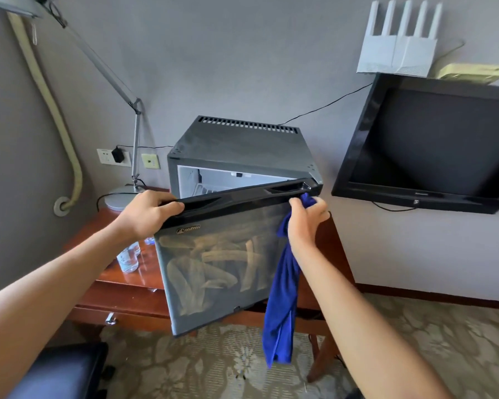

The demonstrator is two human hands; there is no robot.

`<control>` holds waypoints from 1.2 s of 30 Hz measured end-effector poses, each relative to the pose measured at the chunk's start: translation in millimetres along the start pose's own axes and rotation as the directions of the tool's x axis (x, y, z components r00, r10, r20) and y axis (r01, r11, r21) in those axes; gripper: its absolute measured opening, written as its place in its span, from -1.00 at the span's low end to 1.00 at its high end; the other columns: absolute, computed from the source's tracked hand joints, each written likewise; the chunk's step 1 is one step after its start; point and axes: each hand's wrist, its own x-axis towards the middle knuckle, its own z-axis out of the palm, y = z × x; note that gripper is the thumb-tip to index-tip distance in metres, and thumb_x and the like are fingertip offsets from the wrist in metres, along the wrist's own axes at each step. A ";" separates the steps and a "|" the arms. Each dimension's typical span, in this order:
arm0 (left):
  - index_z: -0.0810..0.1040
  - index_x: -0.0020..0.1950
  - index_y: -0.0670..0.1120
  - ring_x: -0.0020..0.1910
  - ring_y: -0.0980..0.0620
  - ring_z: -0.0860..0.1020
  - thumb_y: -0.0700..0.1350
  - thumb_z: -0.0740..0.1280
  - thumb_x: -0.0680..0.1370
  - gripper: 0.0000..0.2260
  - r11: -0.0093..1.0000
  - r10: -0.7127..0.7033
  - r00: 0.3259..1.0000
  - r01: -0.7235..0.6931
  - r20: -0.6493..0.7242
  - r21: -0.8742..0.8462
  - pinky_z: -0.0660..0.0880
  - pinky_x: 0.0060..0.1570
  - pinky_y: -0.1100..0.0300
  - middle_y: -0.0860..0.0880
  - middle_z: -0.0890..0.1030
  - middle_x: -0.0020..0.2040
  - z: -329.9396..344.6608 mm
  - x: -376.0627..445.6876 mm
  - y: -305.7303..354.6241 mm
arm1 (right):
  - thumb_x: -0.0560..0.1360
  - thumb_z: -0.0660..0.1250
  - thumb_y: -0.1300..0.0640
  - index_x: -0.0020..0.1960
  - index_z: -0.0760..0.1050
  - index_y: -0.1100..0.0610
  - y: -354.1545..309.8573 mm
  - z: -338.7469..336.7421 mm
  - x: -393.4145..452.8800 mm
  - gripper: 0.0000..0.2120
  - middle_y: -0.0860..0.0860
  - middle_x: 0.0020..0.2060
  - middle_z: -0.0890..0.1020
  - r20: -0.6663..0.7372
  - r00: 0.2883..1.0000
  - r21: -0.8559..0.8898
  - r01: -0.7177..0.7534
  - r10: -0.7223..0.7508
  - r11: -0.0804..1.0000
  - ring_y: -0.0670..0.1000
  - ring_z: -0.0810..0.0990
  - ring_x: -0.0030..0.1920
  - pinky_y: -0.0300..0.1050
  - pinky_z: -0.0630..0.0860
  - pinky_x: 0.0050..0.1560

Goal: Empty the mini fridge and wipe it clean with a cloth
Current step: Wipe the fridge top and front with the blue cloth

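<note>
On a glossy reddish-brown wooden desk (121, 286) against the grey wall stands the dark grey box-shaped mini fridge (239, 148), door (213, 266) swung partly open, white interior showing above its top edge. Left hand (147, 214): fingers curled over the door's black top edge, gripping it. Right hand (304, 223): fingers pinched around the long blue cloth (283, 306) near the door's hinge-side corner; cloth hangs down limp. Clear plastic water bottles (128, 257) stand on the desk, just left of the door.
</note>
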 end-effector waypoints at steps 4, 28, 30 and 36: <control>0.65 -0.18 -0.10 -0.11 -0.21 0.59 0.32 0.21 0.34 -0.50 0.999 0.029 0.999 -0.029 0.034 -0.017 0.51 0.01 -0.10 -0.16 0.65 -0.20 -0.8 12.1 -9.5 | 0.63 0.27 0.19 0.23 0.45 0.31 5.9 16.6 -36.0 -0.76 0.21 0.27 0.36 -0.046 0.995 0.058 0.096 -0.093 0.994 -0.23 0.37 -0.04 -0.44 0.19 0.02; 0.63 -0.18 -0.19 -0.28 -0.05 0.42 0.18 0.26 0.42 -0.57 0.997 0.018 0.999 -0.016 0.035 -0.080 0.37 -0.24 0.07 -0.22 0.57 -0.29 -3.4 34.6 -20.8 | 0.40 0.58 0.17 0.22 0.62 0.15 18.4 -13.4 29.0 -0.59 0.05 0.03 0.69 -0.157 0.987 -0.081 0.009 -0.022 0.997 0.06 0.67 0.01 -0.03 0.60 0.13; 0.63 -0.15 -0.21 -0.26 -0.05 0.43 0.18 0.26 0.42 -0.55 0.998 0.021 0.999 -0.019 0.034 -0.067 0.39 -0.22 0.06 -0.27 0.61 -0.20 -2.6 35.5 -23.4 | 0.43 0.56 0.16 0.24 0.60 0.15 22.3 -17.4 38.1 -0.60 0.04 0.03 0.68 -0.218 0.975 0.005 -0.053 0.053 0.999 0.06 0.65 -0.03 -0.11 0.55 -0.02; 0.56 -0.22 -0.25 -0.31 -0.04 0.35 0.17 0.26 0.42 -0.55 0.999 0.019 1.000 -0.019 0.006 -0.050 0.36 -0.27 0.05 -0.22 0.46 -0.35 -0.4 34.8 -21.2 | 0.41 0.53 0.14 0.01 0.65 0.10 25.8 4.6 0.9 -0.80 0.07 -0.11 0.69 -0.200 0.973 -0.058 0.102 -0.112 0.993 0.05 0.63 -0.12 -0.01 0.57 0.01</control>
